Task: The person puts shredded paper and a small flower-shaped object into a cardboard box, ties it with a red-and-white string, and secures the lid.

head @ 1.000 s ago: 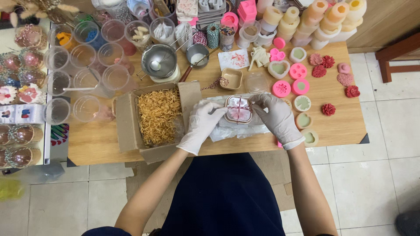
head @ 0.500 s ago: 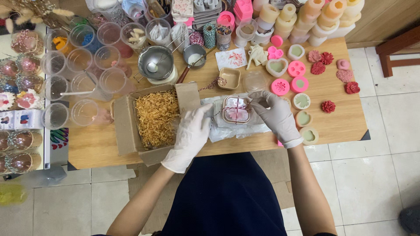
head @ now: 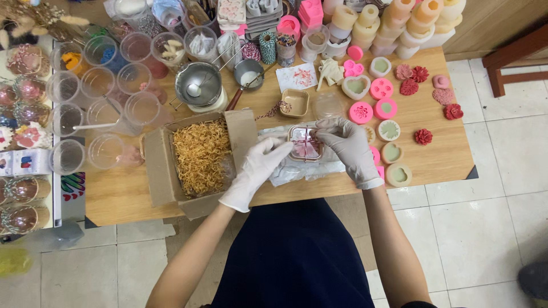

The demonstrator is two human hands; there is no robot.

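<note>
Underneath, wooden table (head: 434, 159); pale tiled floor (head: 491, 222)

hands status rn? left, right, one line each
Left hand: closed, fingers pinching the string on the small clear box.
Right hand: closed, pinching the same string at the box's right side.

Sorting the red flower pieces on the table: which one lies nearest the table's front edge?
The red flower right of the green-filled moulds; the other three lie farther back.

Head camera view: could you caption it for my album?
Gloved left hand and right hand tie string around a small clear box.
</note>
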